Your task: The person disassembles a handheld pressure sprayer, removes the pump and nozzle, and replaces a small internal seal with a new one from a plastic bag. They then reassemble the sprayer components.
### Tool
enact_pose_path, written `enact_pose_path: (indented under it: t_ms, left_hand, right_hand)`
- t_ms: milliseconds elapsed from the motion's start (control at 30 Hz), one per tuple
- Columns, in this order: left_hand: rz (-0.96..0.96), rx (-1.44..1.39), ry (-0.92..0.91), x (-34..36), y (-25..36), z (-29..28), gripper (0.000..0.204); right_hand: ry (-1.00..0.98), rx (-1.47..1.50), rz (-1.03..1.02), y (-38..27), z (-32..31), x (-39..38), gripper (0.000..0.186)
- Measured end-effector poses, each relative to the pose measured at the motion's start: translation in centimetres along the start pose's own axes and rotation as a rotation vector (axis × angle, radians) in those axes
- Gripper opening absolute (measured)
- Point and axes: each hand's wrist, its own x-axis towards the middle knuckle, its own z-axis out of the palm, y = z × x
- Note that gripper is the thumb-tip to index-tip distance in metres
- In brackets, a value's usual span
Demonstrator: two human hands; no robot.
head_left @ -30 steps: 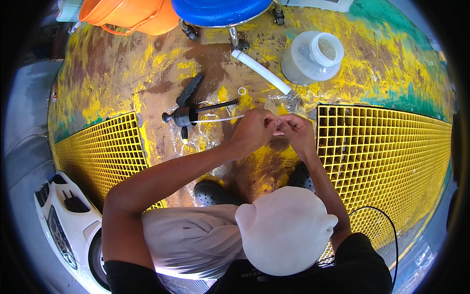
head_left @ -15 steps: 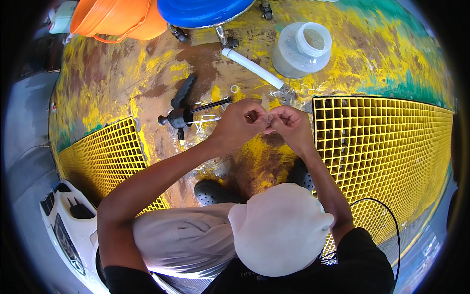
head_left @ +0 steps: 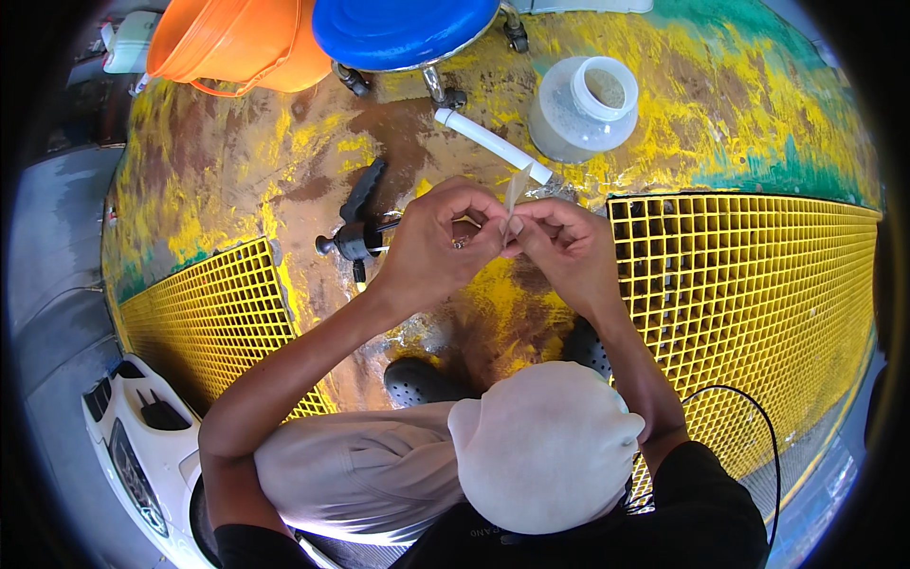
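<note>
Fingertips meeting, my left hand (head_left: 438, 239) and my right hand (head_left: 567, 248) both pinch a thin, pale, see-through strip (head_left: 517, 186). Its upper end stands up between the fingers; the lower part is hidden by them. What the strip is made for cannot be seen. Left of my left hand, a black sprayer pump head (head_left: 354, 241) with a lever handle (head_left: 363, 190) lies on the floor, its rods partly covered by that hand. Beyond my fingers lies a white tube (head_left: 493, 145). Farther right stands an uncapped translucent plastic bottle (head_left: 574, 133).
A blue round stool (head_left: 408, 33) on casters and an orange bucket (head_left: 242, 47) stand at the far side. Yellow floor gratings (head_left: 749, 284) flank me on both sides. A white toy-like car (head_left: 142, 436) is at the lower left, and a black cable (head_left: 758, 417) at the right.
The strip now rises more plainly above my pinched fingertips. My left hand has shifted slightly left, covering more of the sprayer's rods and the small white ring. The whole view has shifted a little.
</note>
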Motion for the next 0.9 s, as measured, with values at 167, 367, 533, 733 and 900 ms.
enact_pose_path:
  t_ms: [167,367,533,733,900]
  left_hand:
    - [0.047,0.053,-0.045,-0.1,1.3,-0.3,0.007]
    - [0.123,0.024,-0.046,-0.4,3.0,0.0,0.009]
    - [0.191,-0.014,-0.047,-0.3,4.1,0.0,0.007]
    - [0.203,-0.053,-0.050,-0.4,4.9,0.1,0.008]
    - [0.204,-0.055,-0.060,-0.5,5.3,0.2,0.008]
  right_hand:
    - [0.036,-0.095,-0.028,-1.8,0.4,-0.3,0.014]
    - [0.087,-0.331,-0.145,-4.7,0.8,-0.8,0.012]
    - [0.099,-0.413,-0.299,-6.0,1.2,-0.7,0.012]
    - [0.107,-0.394,-0.316,-6.9,1.3,-0.7,0.013]
    - [0.117,-0.422,-0.326,-7.3,1.4,-0.8,0.013]
